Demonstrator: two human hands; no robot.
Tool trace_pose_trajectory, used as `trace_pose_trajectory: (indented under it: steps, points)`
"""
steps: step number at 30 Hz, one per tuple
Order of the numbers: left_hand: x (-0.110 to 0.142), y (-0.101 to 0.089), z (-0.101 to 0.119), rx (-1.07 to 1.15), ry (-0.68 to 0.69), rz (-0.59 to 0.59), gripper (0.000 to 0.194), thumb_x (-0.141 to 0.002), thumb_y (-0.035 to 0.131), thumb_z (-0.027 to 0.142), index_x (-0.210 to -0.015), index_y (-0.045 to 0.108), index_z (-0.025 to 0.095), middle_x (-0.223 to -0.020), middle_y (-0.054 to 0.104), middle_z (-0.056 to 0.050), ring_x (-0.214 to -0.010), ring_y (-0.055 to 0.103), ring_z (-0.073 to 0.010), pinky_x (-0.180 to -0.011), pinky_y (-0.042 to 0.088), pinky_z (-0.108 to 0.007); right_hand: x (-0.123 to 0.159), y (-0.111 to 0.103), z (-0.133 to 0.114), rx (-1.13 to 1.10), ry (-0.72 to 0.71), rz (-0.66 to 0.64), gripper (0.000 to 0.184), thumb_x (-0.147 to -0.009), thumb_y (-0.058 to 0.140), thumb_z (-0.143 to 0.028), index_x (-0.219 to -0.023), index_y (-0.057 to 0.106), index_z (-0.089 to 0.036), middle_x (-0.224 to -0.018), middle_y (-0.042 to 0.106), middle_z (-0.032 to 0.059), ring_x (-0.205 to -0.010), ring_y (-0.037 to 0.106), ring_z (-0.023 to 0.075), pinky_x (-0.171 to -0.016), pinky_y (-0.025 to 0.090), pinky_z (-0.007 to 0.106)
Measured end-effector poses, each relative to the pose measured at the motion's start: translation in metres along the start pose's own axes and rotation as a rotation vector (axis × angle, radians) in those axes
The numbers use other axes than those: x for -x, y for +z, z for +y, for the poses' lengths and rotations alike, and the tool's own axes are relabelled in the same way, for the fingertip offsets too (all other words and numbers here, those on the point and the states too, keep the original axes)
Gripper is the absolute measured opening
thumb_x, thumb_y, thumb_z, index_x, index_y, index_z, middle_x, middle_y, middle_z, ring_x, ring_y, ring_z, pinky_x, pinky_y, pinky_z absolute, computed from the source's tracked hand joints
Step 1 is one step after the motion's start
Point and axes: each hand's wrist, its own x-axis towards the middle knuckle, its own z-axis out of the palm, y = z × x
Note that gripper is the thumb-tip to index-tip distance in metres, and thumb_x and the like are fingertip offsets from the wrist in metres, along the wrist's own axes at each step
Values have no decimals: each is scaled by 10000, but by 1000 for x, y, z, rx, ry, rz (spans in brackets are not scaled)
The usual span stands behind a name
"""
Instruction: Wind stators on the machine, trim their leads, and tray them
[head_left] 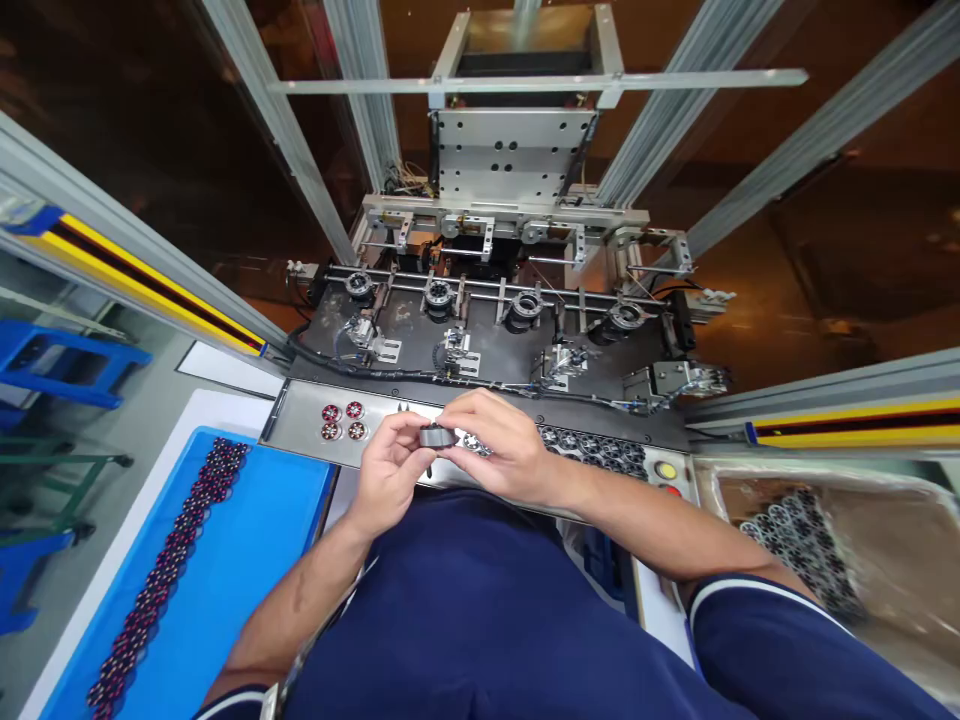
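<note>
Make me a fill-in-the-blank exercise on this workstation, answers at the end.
1. Besides the left hand, the person's ____ hand also holds the round gray part.
2. On the metal ledge, left of both hands, lie ____ reddish parts.
3. The color of the tray at the person's left is ____.
4. The button next to the yellow button is ____.

Missing words: right; four; blue; red.

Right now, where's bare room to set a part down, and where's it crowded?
Free: the blue tray between its red-black parts and right rim; the metal ledge left of the four red parts; the lined bin right of its ring parts. Crowded: the ledge beyond the right hand, packed with dark parts.
</note>
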Motion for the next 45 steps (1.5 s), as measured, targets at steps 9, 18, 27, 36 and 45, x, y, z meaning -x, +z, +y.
trace_pose_trajectory:
  steps: [9,18,27,36,45]
  points:
    - [2,-14,6,-397,220,-267,308,-887,700,196,-1188,698,259,-1133,763,-50,-1009,727,-183,-902,577,-296,-14,-44,15,-497,389,-529,158,-956,620,-222,-949,768,-166,-1346,635,121,-1234,623,202,-1056,496,404]
    - [13,-12,-29,-568,240,-311,428,-917,655,215,-1338,584,227,-1145,753,-92,-1018,730,-210,-896,597,-327,-20,-68,49,-546,363,-782,263,-1008,536,-313,-959,742,-155,-1523,503,111,-1421,462,212,-1181,363,388]
    - [35,15,-126,-909,209,-544,280,-948,569,225,-1205,677,251,-1112,669,-114,-1062,664,-262,-926,569,-445,-45,-140,228,501,618,-616,257,-953,496,-146,-860,732,-106,-1425,572,175,-1314,554,307,-1123,431,439]
    - [42,16,-145,-997,159,-484,153,-950,591,319,-1019,636,190,-1097,651,-129,-1002,638,-276,-887,530,-457,-26,-132,259,540,564,-706,243,-945,528,-191,-912,759,-126,-1428,582,144,-1277,582,305,-1108,443,424]
    - [38,19,-149,-905,154,-444,100,-961,564,281,-958,616,195,-1079,697,-121,-962,662,-255,-862,530,-433,-28,-126,275,575,593,-719,212,-912,640,-306,-878,784,-153,-1046,764,110,-1053,690,272,-959,503,353]
